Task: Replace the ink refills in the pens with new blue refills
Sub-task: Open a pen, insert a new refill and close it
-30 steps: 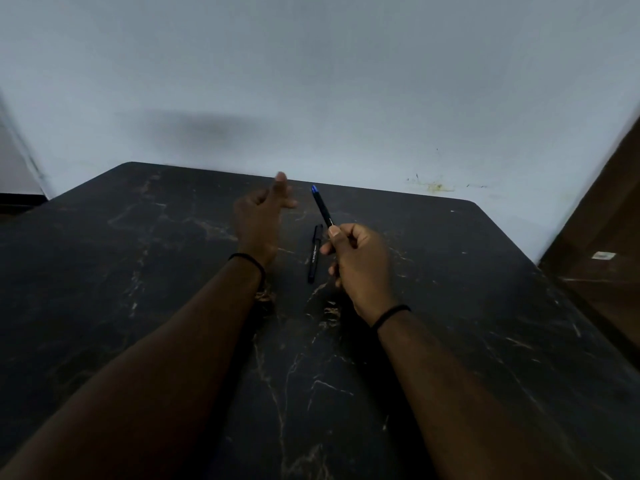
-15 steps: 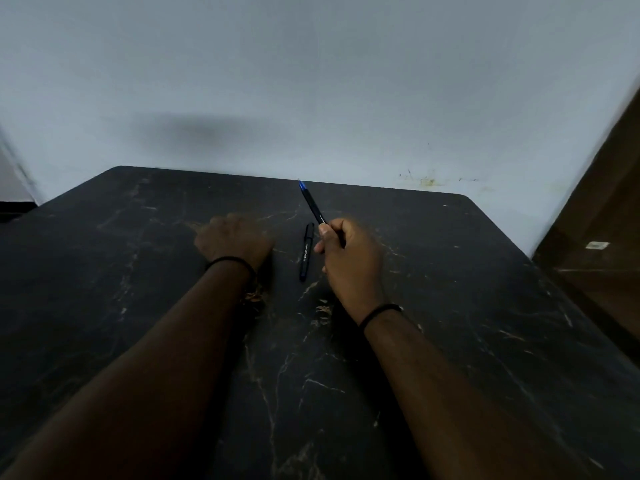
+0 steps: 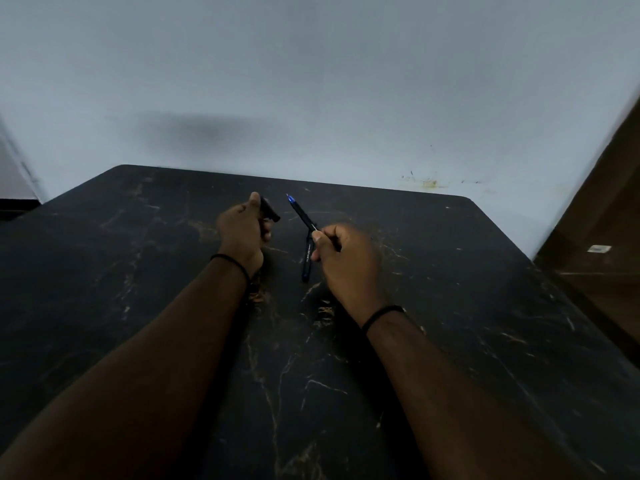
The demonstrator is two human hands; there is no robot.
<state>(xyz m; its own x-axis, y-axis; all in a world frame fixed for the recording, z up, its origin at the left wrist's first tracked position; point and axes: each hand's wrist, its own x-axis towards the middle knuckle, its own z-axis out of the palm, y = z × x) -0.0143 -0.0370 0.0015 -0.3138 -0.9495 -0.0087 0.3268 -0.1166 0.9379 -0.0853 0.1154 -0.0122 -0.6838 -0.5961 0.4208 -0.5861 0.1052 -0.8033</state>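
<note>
Dark marble-look table [image 3: 467, 306] w/ pale veins, pushed against a grey-white wall [image 3: 311, 81]; brown wooden panel [image 3: 602, 244] at far right edge.

R hand [image 3: 346, 261] raised just above the table, fingers curled round a black pen [image 3: 302, 213]; grip is near the pen's lower part, thumb pressed on the barrel; pen tilts up and away to the left, blue tip at the top end, clear of the table.

L hand [image 3: 242, 230] also closed, clenched on a short black piece [image 3: 270, 209] that sticks out past the thumb toward the right; looks like a cap or barrel section, can't tell which; the end inside the fist is hidden.

Second pen [image 3: 307, 259] lies flat on the table between the two hands, nearer the R hand, running roughly toward and away from the camera; white print on its barrel, too small to read; its far end passes under the held pen's line, touching or not can't be told.

Thin black band [image 3: 230, 261] on L wrist; another band [image 3: 381, 313] on R wrist; both forearms bare, reaching in from the bottom edge.
</note>
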